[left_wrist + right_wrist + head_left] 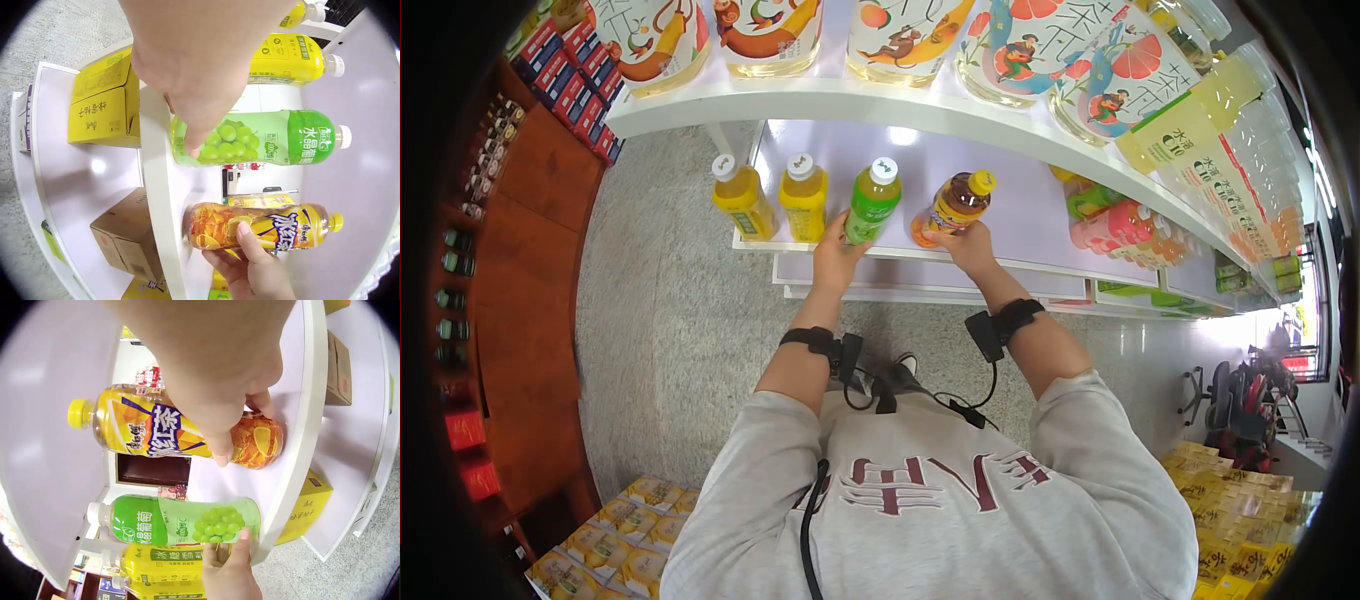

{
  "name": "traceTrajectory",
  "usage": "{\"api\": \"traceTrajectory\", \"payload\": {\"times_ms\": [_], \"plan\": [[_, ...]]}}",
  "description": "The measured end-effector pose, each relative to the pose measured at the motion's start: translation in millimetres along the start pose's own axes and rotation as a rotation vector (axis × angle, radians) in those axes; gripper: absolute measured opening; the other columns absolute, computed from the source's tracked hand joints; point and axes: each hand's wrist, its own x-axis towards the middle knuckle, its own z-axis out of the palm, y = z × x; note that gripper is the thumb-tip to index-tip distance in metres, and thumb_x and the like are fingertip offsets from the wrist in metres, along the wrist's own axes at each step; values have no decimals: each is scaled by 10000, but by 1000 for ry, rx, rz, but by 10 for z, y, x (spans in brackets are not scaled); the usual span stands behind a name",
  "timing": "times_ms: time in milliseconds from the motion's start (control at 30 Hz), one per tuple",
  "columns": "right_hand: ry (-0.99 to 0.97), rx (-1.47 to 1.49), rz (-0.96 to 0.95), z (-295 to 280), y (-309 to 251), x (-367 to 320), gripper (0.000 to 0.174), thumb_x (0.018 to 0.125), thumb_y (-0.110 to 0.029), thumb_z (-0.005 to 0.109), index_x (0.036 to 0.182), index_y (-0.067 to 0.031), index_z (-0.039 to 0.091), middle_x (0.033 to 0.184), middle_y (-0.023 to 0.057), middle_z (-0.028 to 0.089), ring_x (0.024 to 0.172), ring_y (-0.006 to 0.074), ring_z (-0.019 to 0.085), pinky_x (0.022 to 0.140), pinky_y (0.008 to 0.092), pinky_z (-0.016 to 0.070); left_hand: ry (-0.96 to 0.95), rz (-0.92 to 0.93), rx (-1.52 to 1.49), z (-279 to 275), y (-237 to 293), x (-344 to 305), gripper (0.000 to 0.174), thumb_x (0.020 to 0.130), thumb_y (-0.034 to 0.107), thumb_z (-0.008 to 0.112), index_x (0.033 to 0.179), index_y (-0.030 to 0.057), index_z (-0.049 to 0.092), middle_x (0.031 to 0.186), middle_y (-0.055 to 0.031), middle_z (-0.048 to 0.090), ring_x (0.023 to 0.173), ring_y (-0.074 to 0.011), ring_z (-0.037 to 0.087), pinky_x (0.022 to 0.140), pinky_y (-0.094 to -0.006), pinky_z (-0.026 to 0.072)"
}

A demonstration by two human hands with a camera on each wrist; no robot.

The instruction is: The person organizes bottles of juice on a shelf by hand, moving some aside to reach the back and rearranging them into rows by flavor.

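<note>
My left hand grips the lower part of a green grape drink bottle with a white cap. My right hand holds an iced tea bottle with a yellow cap, low on its orange label. Both bottles are upright at the shelf's front edge. In the left wrist view the thumb and fingers of the right hand wrap the iced tea bottle. The right wrist view shows the left thumb and fingers around the base of the grape bottle.
Two yellow bottles with white caps stand left of the grape bottle. Above runs a white upper shelf with large fruit-label bottles. Pink-labelled bottles fill the shelf's right side. Cartons sit on the lower shelf.
</note>
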Motion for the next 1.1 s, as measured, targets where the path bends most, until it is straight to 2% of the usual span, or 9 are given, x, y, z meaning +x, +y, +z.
{"api": "traceTrajectory", "payload": {"times_ms": [300, 367, 600, 833, 1033, 1100], "plan": [[-16, -24, 24, 70, -77, -10, 476, 687, -187, 814, 1068, 10, 608, 989, 130, 685, 925, 207, 664, 800, 316, 521, -62, -74, 1, -50, -21, -6, 634, 768, 29, 721, 1327, 3, 422, 1242, -162, 563, 1161, -233, 544, 978, -337, 436], [-29, -12, 43, 65, -99, -15, 465, 694, -189, 811, 1072, -1, 614, 997, 114, 682, 919, 190, 653, 804, 314, 516, -23, -24, -46, -32, -119, 13, 622, 750, 36, 731, 1310, 38, 462, 1226, -150, 571, 1107, -240, 577, 941, -335, 474], [-81, 41, 89, 60, -182, -32, 476, 698, -132, 803, 1100, 16, 597, 1034, 111, 675, 952, 183, 647, 829, 310, 510, -28, -34, -11, -31, -122, 23, 623, 746, 40, 735, 1306, 35, 463, 1227, -143, 570, 1102, -248, 578, 939, -333, 475], [-102, 25, 41, 124, -228, -36, 433, 717, -158, 794, 1078, -2, 614, 1014, 103, 679, 923, 184, 647, 809, 306, 508, -42, -39, 0, -44, -98, 22, 627, 744, 41, 738, 1305, 30, 459, 1244, -135, 559, 1115, -236, 570, 941, -329, 474], [-101, 92, 57, 108, -258, -46, 444, 731, -130, 774, 1114, -1, 591, 1035, 105, 671, 945, 187, 648, 826, 307, 508, -42, -46, -6, -41, -229, 38, 639, 745, 48, 741, 1313, 28, 448, 1252, -133, 557, 1120, -229, 567, 945, -332, 470], [-197, 286, 159, 13, -237, -11, 477, 698, -96, 778, 1116, 15, 577, 1064, 112, 664, 988, 206, 636, 869, 308, 493, -64, -36, -2, -21, -232, 56, 642, 747, 52, 741, 1316, 27, 446, 1258, -135, 553, 1125, -228, 564, 945, -335, 469]]}}
